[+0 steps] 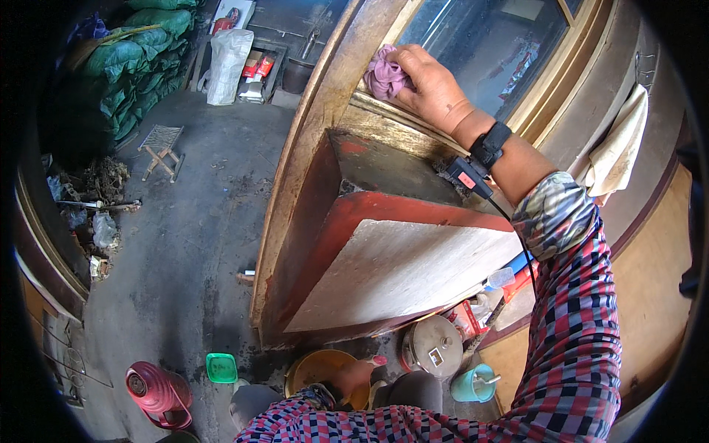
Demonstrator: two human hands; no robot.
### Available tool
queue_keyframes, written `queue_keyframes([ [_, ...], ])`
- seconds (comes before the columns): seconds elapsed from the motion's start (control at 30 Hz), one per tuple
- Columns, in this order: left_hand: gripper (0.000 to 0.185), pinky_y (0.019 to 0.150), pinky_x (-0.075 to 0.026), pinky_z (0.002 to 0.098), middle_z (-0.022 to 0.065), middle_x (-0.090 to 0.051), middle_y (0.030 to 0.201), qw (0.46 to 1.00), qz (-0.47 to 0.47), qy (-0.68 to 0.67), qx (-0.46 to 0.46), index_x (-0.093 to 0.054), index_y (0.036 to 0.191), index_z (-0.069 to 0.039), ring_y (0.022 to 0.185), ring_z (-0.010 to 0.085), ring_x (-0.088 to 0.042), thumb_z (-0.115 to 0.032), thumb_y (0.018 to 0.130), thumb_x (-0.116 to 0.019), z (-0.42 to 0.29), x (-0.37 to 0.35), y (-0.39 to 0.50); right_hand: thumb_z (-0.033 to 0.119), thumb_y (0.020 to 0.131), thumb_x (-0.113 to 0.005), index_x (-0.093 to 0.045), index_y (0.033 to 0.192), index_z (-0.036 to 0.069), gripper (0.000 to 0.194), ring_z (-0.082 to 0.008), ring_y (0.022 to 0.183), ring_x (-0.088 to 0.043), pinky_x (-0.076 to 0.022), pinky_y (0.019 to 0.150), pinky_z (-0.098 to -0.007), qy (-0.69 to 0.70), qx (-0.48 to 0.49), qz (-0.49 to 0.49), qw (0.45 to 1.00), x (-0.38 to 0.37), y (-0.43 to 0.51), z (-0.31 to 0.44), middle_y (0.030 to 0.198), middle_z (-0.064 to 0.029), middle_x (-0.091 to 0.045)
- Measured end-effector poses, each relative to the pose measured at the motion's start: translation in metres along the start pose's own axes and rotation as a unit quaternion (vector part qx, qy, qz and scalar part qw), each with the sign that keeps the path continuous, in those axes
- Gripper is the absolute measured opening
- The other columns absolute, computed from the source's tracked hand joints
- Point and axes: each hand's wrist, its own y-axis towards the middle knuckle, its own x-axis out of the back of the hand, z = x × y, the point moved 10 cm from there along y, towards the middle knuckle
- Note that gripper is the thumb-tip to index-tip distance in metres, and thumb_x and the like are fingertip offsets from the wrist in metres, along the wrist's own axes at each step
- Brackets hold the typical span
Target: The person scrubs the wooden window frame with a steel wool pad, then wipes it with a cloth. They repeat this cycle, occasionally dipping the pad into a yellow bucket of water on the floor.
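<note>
My right hand is closed on a bunched purple cloth at the lower left corner of a wooden window frame. The cloth touches the wood beside the glass pane. A black strap is round my right wrist. Low in the view, my left hand is at a yellow-orange basin on the floor between my legs. That hand is dark and partly hidden by its sleeve, so its grip is unclear. Below the window, a dark sill tops a red and white wall.
A black plug with a cable lies by the sill near my right forearm. On the floor are a lidded metal pot, a turquoise cup, a green dish and a red thermos flask. A folding stool stands farther off.
</note>
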Motion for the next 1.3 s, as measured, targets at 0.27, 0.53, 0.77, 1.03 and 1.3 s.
queue_keyframes([
  [0.27,0.038,0.079,-0.048,0.0440,0.0229,-0.062,0.100,0.997,-0.001,0.057,-0.052,-0.058,0.113,-0.003,0.094,0.0400,-0.059,-0.012,0.077,-0.065,-0.013,0.006,-0.002,0.007,0.076,-0.063,-0.056,0.114,0.005,0.039,-0.0373,0.100,-0.057,-0.0473,0.087,-0.0409,0.024,-0.045,0.071,0.996,-0.006,-0.007,-0.028,0.105,-0.0167,-0.056],
  [0.53,0.020,0.079,-0.045,0.0435,0.0183,-0.057,0.096,0.980,-0.044,0.065,-0.184,-0.056,0.105,-0.005,0.094,0.0362,-0.057,-0.009,0.086,-0.055,-0.042,0.022,-0.018,0.012,0.078,-0.061,-0.056,0.110,0.004,0.034,-0.0373,0.097,-0.057,-0.0467,0.085,-0.0411,-0.012,-0.085,0.120,0.989,-0.008,-0.027,-0.060,0.101,-0.0177,-0.056],
  [0.77,0.029,0.080,-0.048,0.0456,0.0204,-0.061,0.100,1.000,0.023,0.015,-0.005,-0.060,0.098,-0.001,0.096,0.0371,-0.059,-0.022,0.079,-0.065,0.002,-0.007,0.010,0.012,0.077,-0.062,-0.056,0.109,0.004,0.033,-0.0387,0.094,-0.056,-0.0463,0.083,-0.0415,-0.018,-0.164,0.120,0.979,0.007,-0.091,-0.105,0.099,-0.0184,-0.055],
  [1.03,0.024,0.077,-0.047,0.0433,0.0198,-0.058,0.097,0.988,-0.042,0.025,-0.149,-0.059,0.092,0.000,0.094,0.0378,-0.057,-0.020,0.078,-0.063,0.004,-0.022,0.006,0.007,0.075,-0.063,-0.054,0.117,0.003,0.043,-0.0371,0.096,-0.055,-0.0452,0.087,-0.0371,-0.024,-0.242,0.114,0.963,0.014,-0.155,-0.156,0.104,-0.0176,-0.054],
  [1.3,0.029,0.087,-0.042,0.0406,0.0189,-0.054,0.109,0.994,0.099,0.032,-0.044,-0.051,0.114,0.000,0.102,0.0350,-0.053,-0.013,0.088,-0.053,0.026,-0.063,0.019,0.014,0.077,-0.062,-0.054,0.115,0.003,0.040,-0.0392,0.101,-0.055,-0.0456,0.088,-0.0407,-0.086,-0.342,0.109,0.929,0.030,-0.227,-0.206,0.105,-0.0204,-0.056],
])
